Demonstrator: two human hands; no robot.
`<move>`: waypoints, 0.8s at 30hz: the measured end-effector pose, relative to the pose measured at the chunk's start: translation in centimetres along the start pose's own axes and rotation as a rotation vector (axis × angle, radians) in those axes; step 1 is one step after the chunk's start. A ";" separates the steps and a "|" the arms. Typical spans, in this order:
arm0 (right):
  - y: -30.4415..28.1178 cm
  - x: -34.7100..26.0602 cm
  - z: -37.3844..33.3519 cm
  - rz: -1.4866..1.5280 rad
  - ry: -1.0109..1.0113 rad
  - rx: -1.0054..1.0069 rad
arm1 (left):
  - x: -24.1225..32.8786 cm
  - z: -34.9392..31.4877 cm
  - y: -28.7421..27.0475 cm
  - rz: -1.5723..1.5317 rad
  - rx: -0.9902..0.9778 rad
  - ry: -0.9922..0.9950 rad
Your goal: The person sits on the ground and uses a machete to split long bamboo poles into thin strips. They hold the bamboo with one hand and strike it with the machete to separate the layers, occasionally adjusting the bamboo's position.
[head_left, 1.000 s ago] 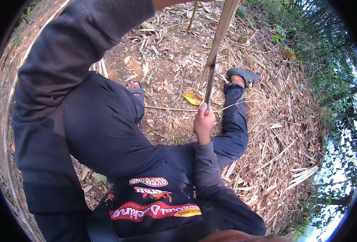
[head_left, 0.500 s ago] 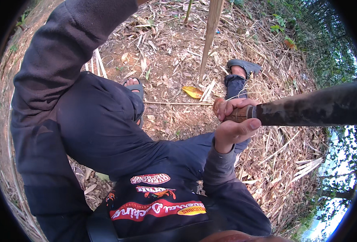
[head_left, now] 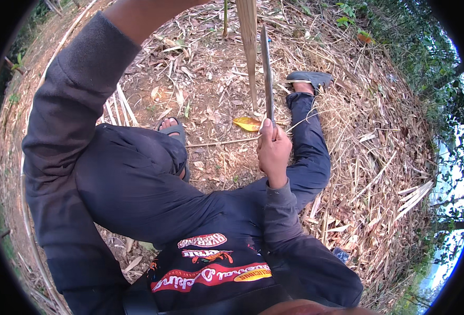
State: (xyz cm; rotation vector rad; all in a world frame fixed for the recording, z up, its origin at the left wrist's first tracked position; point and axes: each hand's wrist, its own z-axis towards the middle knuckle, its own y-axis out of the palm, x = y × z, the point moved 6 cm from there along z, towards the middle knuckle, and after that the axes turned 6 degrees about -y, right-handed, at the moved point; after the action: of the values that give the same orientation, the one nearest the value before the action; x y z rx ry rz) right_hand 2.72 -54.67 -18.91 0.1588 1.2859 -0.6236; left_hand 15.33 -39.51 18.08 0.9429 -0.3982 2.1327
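Note:
My right hand (head_left: 274,155) is closed round the handle of a machete (head_left: 267,68), thumb laid along the top. The blade points away from me and is seen nearly edge-on. Just left of it, a flat wooden stake (head_left: 247,39) comes down from the top edge, its tapered end toward the ground. A narrow gap shows between blade and stake. My left forearm (head_left: 142,18) reaches up past the top edge, so my left hand and whatever it may hold are out of sight.
My bent left leg (head_left: 132,178) and outstretched right leg (head_left: 310,152) frame the ground. Dry leaves, a yellow leaf (head_left: 247,124) and a thin stick (head_left: 219,143) lie between my feet. Split pale strips (head_left: 415,199) lie at right; green shrubs (head_left: 415,58) stand beyond.
The machete has swung from pointing right, near the camera, to pointing away beside the stake. My right hand has turned and shifted left. The stake appears slightly further left.

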 end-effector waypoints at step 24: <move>4.0 16.8 -2.0 0.121 0.406 -0.086 | -1.5 1.4 -0.3 0.085 0.132 0.094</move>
State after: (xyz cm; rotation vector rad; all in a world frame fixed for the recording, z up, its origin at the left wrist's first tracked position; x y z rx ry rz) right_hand 5.50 -56.31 -35.99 0.3010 1.6785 -0.4432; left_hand 16.93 -40.86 17.93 0.9086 -0.2577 2.2945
